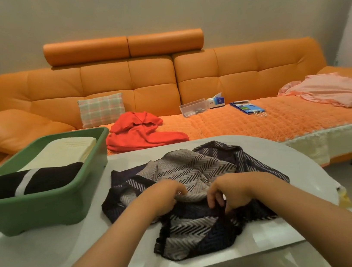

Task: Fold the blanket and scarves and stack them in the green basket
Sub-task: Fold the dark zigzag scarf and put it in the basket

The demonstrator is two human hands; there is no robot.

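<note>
We judge the job partly done: to the left of our hands the green basket (45,210) already holds 2 folded pieces, a cream blanket (64,151) and a black scarf with a white stripe (28,181). Beyond our hands on the sofa (236,120), a red cloth (141,133) and a pink one (332,93) lie unfolded (whether either belongs to the task, we cannot tell). Under both hands a crumpled herringbone scarf (189,167) sits on the white table (53,263). Our left hand (166,197) is curled, gripping its pale fabric; our right hand (231,193) pinches a dark edge between narrow fingers.
</note>
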